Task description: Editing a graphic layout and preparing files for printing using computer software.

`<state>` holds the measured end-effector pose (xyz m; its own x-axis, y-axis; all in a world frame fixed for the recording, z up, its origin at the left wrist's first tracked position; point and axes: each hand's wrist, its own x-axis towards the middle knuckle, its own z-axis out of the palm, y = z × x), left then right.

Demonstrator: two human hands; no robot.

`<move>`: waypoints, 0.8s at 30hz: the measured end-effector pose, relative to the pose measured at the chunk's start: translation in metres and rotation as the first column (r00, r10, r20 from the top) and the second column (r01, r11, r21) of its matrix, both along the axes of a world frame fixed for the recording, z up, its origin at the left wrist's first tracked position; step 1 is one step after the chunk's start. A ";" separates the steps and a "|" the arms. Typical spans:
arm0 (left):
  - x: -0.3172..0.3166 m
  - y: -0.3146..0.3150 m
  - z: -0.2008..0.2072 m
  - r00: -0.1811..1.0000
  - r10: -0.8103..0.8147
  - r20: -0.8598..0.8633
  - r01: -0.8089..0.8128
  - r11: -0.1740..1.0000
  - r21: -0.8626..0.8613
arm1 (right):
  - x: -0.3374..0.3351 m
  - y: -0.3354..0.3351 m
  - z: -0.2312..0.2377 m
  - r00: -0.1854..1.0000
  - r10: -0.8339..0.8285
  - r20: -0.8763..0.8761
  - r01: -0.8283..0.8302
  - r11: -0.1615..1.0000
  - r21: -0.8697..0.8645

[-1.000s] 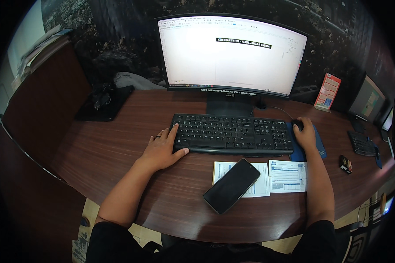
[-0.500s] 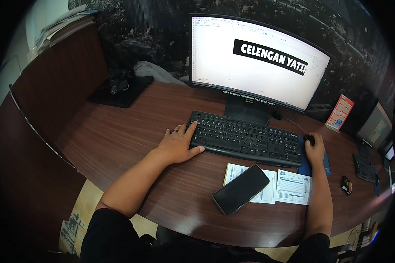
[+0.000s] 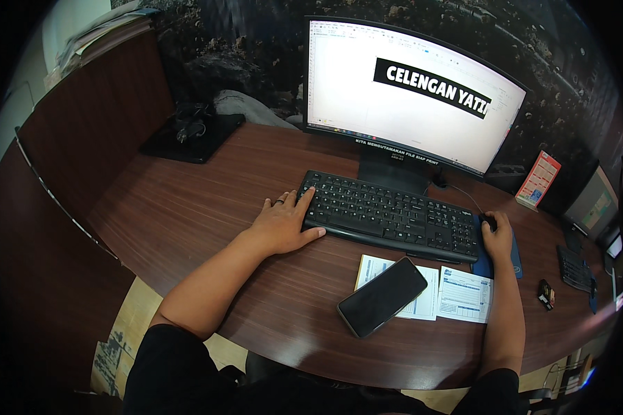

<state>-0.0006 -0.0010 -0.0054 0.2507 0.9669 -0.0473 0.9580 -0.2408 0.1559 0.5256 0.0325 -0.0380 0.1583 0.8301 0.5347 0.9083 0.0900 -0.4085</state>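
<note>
My left hand (image 3: 282, 225) rests at the left end of a black keyboard (image 3: 387, 216), fingers spread, the index fingertip on the keys and the thumb at the front edge. A dark ring sits on one finger. Over at the right, my right hand (image 3: 497, 235) is curled over a black computer mouse (image 3: 490, 222) on a blue mouse pad (image 3: 483, 266). Behind the keyboard stands a monitor (image 3: 408, 114) showing a black banner with white lettering on a white page. A dark smartphone (image 3: 383, 296) lies screen up, partly covering a printed paper form (image 3: 428, 304).
A second form (image 3: 465, 294) lies by my right forearm. Farther right are a small box (image 3: 547, 294), an orange desk calendar (image 3: 538, 181), another keyboard (image 3: 575, 268) and screen (image 3: 594, 203). A black flat device with cables (image 3: 192, 142) sits back left, beside a wooden partition (image 3: 104, 104).
The view has shifted slightly, so the desk and monitor sit a little differently in the picture. Both hands keep their places on the keyboard and mouse.
</note>
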 end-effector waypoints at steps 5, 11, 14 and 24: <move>0.000 0.000 0.001 1.000 -0.003 0.008 0.003 1.000 -0.007 | 0.000 0.001 0.000 1.000 0.010 0.004 -0.010 1.000 0.015; 0.001 0.000 0.004 1.000 0.001 0.002 -0.001 1.000 -0.019 | 0.000 0.001 0.001 1.000 -0.003 -0.007 0.003 1.000 -0.004; 0.001 0.001 0.003 1.000 -0.002 0.002 0.002 1.000 -0.005 | 0.004 0.002 -0.001 1.000 0.012 0.002 -0.012 1.000 0.007; 0.002 -0.001 0.003 1.000 0.004 -0.002 -0.004 1.000 -0.006 | 0.001 0.001 -0.002 1.000 -0.023 0.000 0.023 0.999 0.024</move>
<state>0.0014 -0.0018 -0.0026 0.2464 0.9677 -0.0539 0.9593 -0.2355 0.1560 0.5264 0.0334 -0.0400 0.1772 0.8133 0.5542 0.9104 0.0784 -0.4062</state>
